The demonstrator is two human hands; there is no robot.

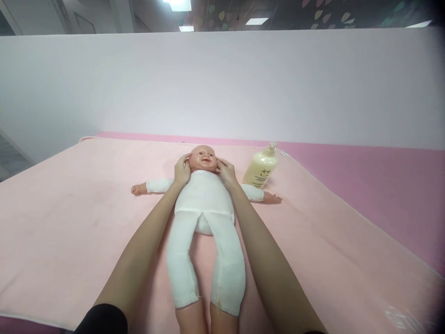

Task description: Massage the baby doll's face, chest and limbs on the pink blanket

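Observation:
A baby doll (205,195) in a white cloth body lies on its back, its head (202,159) at the far end and its arms spread out. My left hand (182,170) rests against one side of the doll's head, fingers stretched up near the ear. On the opposite side, my right hand (227,172) touches the head with its fingertips, fingers a little apart. The doll's ears are mostly hidden by my fingers. Both my forearms run along the doll's body. Just right of my right hand stands a pump bottle (260,168) of pale yellow liquid, appearing tilted.
A pale pink towel (86,222) lies under the doll, with a few creases. Beyond its right edge shows a darker pink surface (392,195). A white wall or panel (222,83) rises behind the far edge. Ceiling lights (256,21) appear above it.

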